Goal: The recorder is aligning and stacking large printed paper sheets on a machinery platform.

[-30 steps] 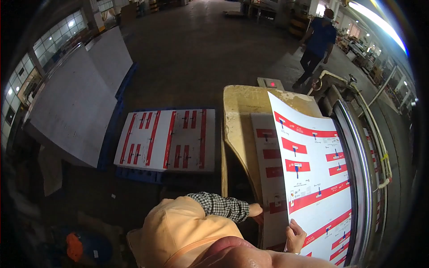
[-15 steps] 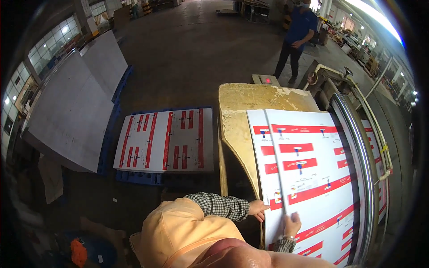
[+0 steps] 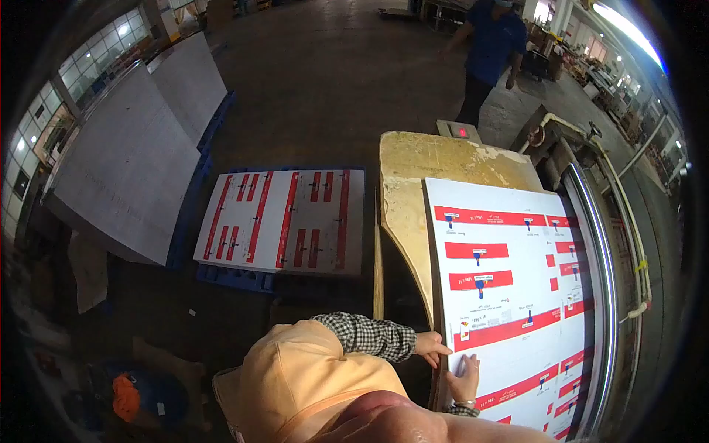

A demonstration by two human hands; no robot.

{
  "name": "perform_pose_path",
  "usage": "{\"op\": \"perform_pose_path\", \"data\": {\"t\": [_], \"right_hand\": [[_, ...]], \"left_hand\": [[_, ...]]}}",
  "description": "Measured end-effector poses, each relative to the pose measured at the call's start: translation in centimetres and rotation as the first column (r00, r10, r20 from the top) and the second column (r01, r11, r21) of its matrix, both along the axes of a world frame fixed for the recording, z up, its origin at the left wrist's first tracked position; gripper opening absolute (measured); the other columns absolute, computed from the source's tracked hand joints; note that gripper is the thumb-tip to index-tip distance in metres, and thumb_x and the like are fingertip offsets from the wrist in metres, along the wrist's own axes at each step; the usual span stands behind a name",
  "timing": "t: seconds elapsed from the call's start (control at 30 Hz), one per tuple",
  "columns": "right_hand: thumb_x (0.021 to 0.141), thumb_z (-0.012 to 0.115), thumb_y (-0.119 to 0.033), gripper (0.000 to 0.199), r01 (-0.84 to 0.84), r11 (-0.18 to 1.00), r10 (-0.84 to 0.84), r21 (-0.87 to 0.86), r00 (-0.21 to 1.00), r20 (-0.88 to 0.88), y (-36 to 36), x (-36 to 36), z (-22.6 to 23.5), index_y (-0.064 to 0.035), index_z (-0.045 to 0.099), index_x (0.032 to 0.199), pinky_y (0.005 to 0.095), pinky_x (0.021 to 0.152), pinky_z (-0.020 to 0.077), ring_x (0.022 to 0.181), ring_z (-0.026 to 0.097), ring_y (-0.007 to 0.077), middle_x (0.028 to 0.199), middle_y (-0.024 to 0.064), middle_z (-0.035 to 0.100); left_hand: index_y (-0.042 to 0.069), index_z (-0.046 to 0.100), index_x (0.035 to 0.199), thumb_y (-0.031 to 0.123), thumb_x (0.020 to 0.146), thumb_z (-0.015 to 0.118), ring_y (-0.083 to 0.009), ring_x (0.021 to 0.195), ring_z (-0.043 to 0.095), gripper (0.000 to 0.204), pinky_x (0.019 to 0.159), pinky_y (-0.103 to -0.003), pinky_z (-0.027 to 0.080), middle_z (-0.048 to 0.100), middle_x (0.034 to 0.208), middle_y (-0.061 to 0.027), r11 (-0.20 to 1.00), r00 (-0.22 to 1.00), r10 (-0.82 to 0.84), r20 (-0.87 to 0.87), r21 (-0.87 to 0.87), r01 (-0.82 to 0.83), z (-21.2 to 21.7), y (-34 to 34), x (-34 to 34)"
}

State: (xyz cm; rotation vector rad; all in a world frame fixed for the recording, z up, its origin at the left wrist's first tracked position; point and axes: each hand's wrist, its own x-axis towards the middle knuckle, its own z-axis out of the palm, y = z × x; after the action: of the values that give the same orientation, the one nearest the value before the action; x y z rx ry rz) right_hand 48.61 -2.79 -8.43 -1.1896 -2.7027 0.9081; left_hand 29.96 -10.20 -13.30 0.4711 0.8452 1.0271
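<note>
A stack of large white printed sheets (image 3: 509, 295) with red bands and small blue brush-like pictures lies on the worn yellowish feed table (image 3: 413, 159). Its right side runs up to a long shiny metal roller (image 3: 600, 295). My left hand (image 3: 430, 348) is at the stack's left edge, fingers stretched out and the index finger touching the edge. Just to the right, my right hand (image 3: 464, 379) rests on the top sheet near that same edge, fingers extended and thumb apart. Neither hand grips a sheet.
A lower stack of similar printed sheets (image 3: 277, 221) sits on a blue pallet (image 3: 236, 277) to the left. Beyond it stand tall stacks of plain sheets (image 3: 125, 170). Ahead, a person in a blue shirt (image 3: 493, 44) stands near a box with a red light (image 3: 459, 131).
The top sheet's trailing edge, which lay across the stack, no longer shows there. My right hand has shifted slightly left and down. The person in blue has come closer, and the view has shifted.
</note>
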Motion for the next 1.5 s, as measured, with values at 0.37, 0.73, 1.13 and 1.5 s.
{"op": "perform_pose_path", "data": {"t": [0.37, 0.73, 1.13, 1.5], "right_hand": [[0.068, 0.056, 0.003, 0.035, 0.248, 0.864, -0.421, -0.439, 0.834, -0.357, -1.4, 0.1, 6.4, 0.0145, 0.054, 0.101, 0.0320, 0.088, 0.0402, 0.110, 0.048, 0.0293, 0.116, 0.0269, 0.049], [0.066, 0.064, -0.002, 0.047, 0.333, 0.780, -0.515, -0.529, 0.822, -0.242, 1.5, 0.3, -0.8, 0.0155, 0.049, 0.107, 0.0314, 0.090, 0.0385, 0.106, 0.050, 0.0266, 0.113, 0.0248, 0.051], [0.050, 0.079, -0.028, 0.101, 0.074, 0.994, -0.091, 0.079, 0.968, 0.236, -2.7, -2.9, 2.3, 0.0034, 0.026, 0.129, 0.0446, 0.103, 0.0183, 0.125, 0.016, 0.0454, 0.132, 0.0320, 0.023], [0.069, 0.050, 0.003, 0.034, 0.246, 0.927, -0.344, -0.282, 0.859, -0.380, -1.2, -0.5, 10.9, 0.0106, 0.055, 0.102, 0.0329, 0.088, 0.0411, 0.103, 0.053, 0.0295, 0.111, 0.0264, 0.053]], "left_hand": [[-0.007, 0.060, 0.084, 0.006, 0.080, 0.039, -0.0316, 0.068, 0.062, 0.024, 0.061, -0.040, 0.050, 0.060, 0.080, -0.0236, 0.763, 0.110, 0.054, -0.992, 0.112, 0.637, -2.3, 0.9, -0.5], [-0.013, 0.048, 0.099, 0.023, 0.088, 0.044, -0.0321, 0.077, 0.063, 0.038, 0.063, -0.038, 0.055, 0.059, 0.093, -0.0236, 0.994, 0.998, 0.057, -0.009, -0.088, -0.057, -2.0, 0.2, 0.6], [-0.006, 0.049, 0.108, 0.012, 0.084, 0.045, -0.0290, 0.080, 0.063, 0.030, 0.065, -0.035, 0.054, 0.059, 0.098, -0.0208, 0.993, 0.993, 0.115, 0.024, -0.030, -0.114, 0.0, -0.2, 0.5], [-0.008, 0.050, 0.107, 0.010, 0.083, 0.047, -0.0325, 0.086, 0.060, 0.030, 0.074, -0.041, 0.052, 0.058, 0.099, -0.0203, 0.988, 0.996, 0.089, 0.025, -0.126, -0.085, 0.3, -0.8, -0.2]]}}
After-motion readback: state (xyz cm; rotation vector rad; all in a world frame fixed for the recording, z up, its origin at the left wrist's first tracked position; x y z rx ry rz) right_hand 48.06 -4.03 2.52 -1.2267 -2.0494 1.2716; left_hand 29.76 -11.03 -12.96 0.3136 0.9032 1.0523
